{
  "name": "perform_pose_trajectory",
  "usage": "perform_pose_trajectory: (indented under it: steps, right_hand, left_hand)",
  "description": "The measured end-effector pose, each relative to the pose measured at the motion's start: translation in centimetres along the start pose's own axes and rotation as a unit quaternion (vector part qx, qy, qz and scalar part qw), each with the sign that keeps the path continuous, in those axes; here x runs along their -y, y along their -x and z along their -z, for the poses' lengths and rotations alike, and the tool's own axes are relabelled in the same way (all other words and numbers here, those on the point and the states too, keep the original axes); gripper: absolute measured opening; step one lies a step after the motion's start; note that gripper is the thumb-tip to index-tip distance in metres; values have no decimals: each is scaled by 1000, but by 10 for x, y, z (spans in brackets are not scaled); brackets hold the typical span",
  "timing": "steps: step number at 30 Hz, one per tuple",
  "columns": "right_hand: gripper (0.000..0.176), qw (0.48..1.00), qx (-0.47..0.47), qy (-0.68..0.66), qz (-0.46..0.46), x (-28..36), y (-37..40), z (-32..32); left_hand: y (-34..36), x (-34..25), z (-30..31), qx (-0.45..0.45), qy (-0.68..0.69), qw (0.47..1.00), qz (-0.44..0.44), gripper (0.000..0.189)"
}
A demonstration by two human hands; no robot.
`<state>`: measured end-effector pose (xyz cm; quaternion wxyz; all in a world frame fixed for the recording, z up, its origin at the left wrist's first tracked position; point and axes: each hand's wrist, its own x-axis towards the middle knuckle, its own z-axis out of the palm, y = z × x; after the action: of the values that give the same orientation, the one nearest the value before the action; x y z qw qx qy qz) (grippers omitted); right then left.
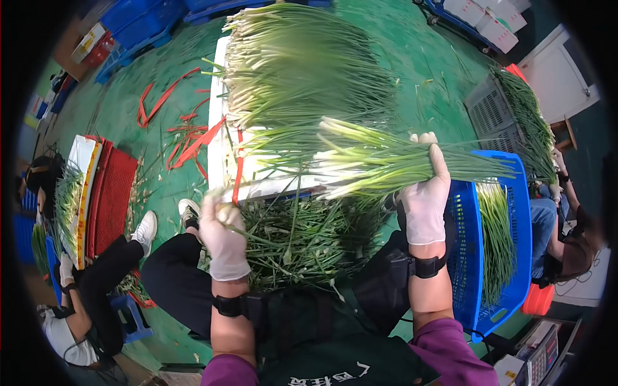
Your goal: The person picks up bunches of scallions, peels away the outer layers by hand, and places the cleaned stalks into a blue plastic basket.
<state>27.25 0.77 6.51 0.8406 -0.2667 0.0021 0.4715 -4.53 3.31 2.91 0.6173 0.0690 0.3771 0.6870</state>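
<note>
My right hand (426, 193), in a white glove, is wrapped round a bunch of green onions (367, 157), white ends pointing left. My left hand (222, 235), also gloved, is closed at the near left corner of the white board, with a thin green strand by its fingers; the hand is slightly blurred. A large pile of green onions (302, 64) lies on the white board (217, 128). A red ribbon (239, 168) hangs over the board's near edge. Loose green leaves (290, 238) are heaped below, between my knees.
On the right stands a blue basket (523, 225) holding green onions. Beyond it are a grey crate (487, 109) and a co-worker. Another co-worker sits at left by a red crate (114, 199). Red ribbons (196, 145) and scraps lie on the green floor.
</note>
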Motion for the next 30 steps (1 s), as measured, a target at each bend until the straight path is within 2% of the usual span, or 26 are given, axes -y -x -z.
perform_pose_trajectory:
  steps: [1, 2, 5, 6, 7, 8, 10, 11, 13, 16, 22, 25, 27, 29, 30]
  right_hand:
    - [34, 1000, -17, -7, 6, 1, 0, 0]
    - [34, 1000, -27, -7, 2, 2, -1, 2]
    - [33, 999, -39, 2, 7, -2, -1, 3]
    - [32, 999, -35, -7, 2, -4, -1, 3]
    - [32, 999, -30, -15, -3, -6, -1, 4]
    - [32, 999, -25, -22, -8, -8, -1, 4]
    - [31, 999, -22, -15, -19, -11, -2, 6]
    - [30, 999, -21, -12, -25, -13, -2, 6]
    - [30, 999, -35, -3, -31, -17, 4, 0]
    - [31, 998, -58, 5, -35, -19, 6, -2]
    - [32, 998, -57, 7, -28, -14, 6, -3]
    - [30, 998, -60, -12, -34, -12, 3, -3]
    - [29, 998, -62, -18, -21, -8, 2, -5]
    - [28, 998, -58, -24, -13, -5, 2, -4]
    - [28, 998, -51, -26, -11, -3, 0, -1]
  left_hand:
    - [-4, -1, 0, -68, -58, 990, -108, 23]
    - [-1, -1, 1, -72, -152, 969, -180, 24]
    - [11, 8, 3, 84, -262, 947, -167, 27]
    - [17, 19, 2, 156, -371, 898, -179, 30]
    - [35, 23, -18, 142, -400, 901, -91, 27]
    - [46, 29, -32, 197, -437, 876, -52, 30]
    - [55, 52, -48, 255, -475, 836, -103, 31]
    - [63, 57, -58, 249, -413, 876, -2, 30]
    - [63, 68, -65, 278, -353, 893, -6, 26]
    - [62, 79, -63, 272, -348, 897, -15, 23]
    - [60, 64, -67, 310, -368, 874, 66, 23]
    - [40, 60, -31, 290, -272, 917, 46, 18]
    - [28, 43, -12, 202, -66, 975, 64, 8]
    - [21, 12, -20, 87, -33, 993, -68, 8]
    - [14, -7, -16, 69, 18, 994, -89, 9]
